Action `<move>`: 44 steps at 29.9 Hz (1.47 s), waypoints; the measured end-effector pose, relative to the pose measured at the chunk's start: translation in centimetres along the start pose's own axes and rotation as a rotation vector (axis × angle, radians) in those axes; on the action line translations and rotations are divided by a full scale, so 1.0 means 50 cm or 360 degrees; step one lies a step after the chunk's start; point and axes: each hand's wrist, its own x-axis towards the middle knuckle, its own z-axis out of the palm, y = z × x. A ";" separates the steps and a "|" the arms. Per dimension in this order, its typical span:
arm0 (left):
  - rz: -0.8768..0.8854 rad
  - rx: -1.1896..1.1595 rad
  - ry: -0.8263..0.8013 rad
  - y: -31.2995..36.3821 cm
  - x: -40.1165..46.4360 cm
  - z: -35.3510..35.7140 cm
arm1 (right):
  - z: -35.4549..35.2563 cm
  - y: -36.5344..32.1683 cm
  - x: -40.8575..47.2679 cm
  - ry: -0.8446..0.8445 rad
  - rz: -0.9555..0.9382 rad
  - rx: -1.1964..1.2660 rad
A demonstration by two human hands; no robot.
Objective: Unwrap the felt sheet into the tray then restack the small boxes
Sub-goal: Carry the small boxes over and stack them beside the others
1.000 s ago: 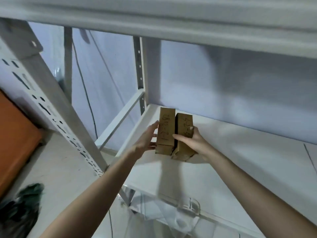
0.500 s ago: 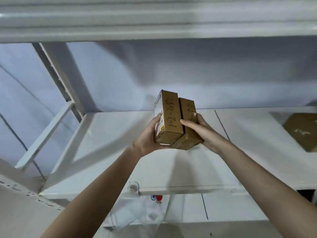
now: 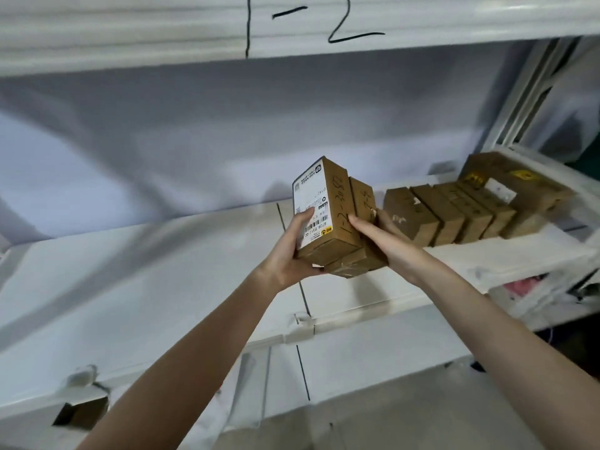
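While both hands are raised in front of the white shelf point(image 3: 136, 280), I log two small brown boxes pressed side by side and held clear above its surface: the nearer box point(image 3: 324, 211), upright and tilted slightly back, carries a white printed label with a barcode on its left face and handwritten dark marks on its right face; the second box point(image 3: 363, 203) sits tight against its right side, also marked by hand, writing not legible to me. Left hand point(image 3: 289, 254): fingers clenched on the nearer box, thumb across the label, palm under the lower corner. Right hand point(image 3: 386, 241): fingers wrapped around the second box from the right, thumb lying on the front face of the nearer one. Further right on the same shelf I count a row of small boxes point(image 3: 444, 214) standing edge to edge, touching one another, with a larger flat box point(image 3: 516, 186) bearing yellow stickers and a white label behind the row's far end. Overhead, the upper shelf edge point(image 3: 162, 30) shows "1-2" in black marker. Felt sheet and tray: I cannot make out either one
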 end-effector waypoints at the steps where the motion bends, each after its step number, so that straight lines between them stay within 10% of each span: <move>1: -0.0021 0.0011 -0.0009 -0.006 0.017 0.019 | -0.021 0.001 -0.001 0.0035 -0.0001 0.0013; 13: 0.0014 0.0013 0.0002 0.027 0.248 0.155 | -0.193 -0.061 0.127 0.0472 0.0087 -0.0317; 44: 0.0127 0.0733 0.0660 -0.077 0.497 0.613 | -0.694 -0.064 0.284 -0.0160 0.0209 0.0140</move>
